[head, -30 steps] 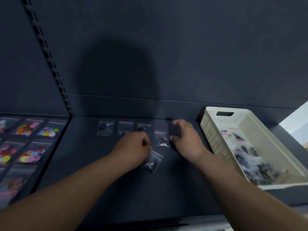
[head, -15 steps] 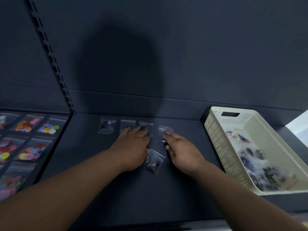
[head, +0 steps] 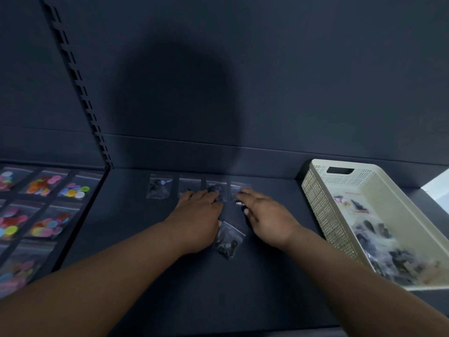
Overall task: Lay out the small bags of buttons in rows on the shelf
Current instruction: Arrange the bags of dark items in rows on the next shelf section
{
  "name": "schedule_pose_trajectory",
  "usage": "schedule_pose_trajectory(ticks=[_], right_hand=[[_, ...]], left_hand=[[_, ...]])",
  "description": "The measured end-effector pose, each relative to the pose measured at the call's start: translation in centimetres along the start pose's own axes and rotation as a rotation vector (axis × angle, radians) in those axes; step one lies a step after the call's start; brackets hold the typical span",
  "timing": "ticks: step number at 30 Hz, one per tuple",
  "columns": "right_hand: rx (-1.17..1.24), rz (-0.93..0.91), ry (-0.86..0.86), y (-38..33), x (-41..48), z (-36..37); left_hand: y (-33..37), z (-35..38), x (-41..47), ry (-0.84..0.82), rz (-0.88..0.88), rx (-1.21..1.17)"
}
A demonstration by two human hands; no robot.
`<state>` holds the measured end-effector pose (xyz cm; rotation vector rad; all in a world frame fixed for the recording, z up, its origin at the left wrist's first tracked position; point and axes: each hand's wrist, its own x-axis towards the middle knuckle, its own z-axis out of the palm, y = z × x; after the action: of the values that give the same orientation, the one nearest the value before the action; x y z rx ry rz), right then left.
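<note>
Several small clear bags of dark buttons lie in a row at the back of the dark shelf (head: 267, 288); the leftmost bag (head: 159, 188) lies free. My left hand (head: 198, 217) lies flat, its straight fingers on the second bag (head: 188, 187) and third bag (head: 216, 187). My right hand (head: 266, 218) lies flat too, fingertips pressing the fourth bag (head: 239, 189). One more bag of dark buttons (head: 228, 239) lies askew between my two hands, nearer the front.
A cream perforated basket (head: 320, 215) with several more button bags stands at the right end of the shelf. On the neighbouring shelf at the left lie rows of bags of coloured buttons (head: 48, 186). A slotted upright (head: 80, 93) divides the two bays.
Both hands went from curled over the bags to lying flat, fingers stretched onto the back row. The right hand moved left onto the fourth bag. The loose bag stays between them.
</note>
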<state>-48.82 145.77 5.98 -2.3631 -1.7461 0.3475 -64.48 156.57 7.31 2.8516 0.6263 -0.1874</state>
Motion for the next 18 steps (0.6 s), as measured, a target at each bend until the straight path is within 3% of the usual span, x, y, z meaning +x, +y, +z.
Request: schedule_pose_trajectory(ticks=[7,12,18], right_hand=[[0.098,-0.006,0.195,-2.6,-2.0,-0.6],[0.134,-0.012,0.128,-3.5,-3.7,1.0],[0.144,0.142,0.145,-0.6,-5.0,-0.1]], left_hand=[[-0.3,-0.7,0.1,0.082,0.011,-0.048],[-0.2,-1.2,0.0,0.105,-0.005,-0.072],[1.1,-1.4,0.2,0.110,0.023,-0.081]])
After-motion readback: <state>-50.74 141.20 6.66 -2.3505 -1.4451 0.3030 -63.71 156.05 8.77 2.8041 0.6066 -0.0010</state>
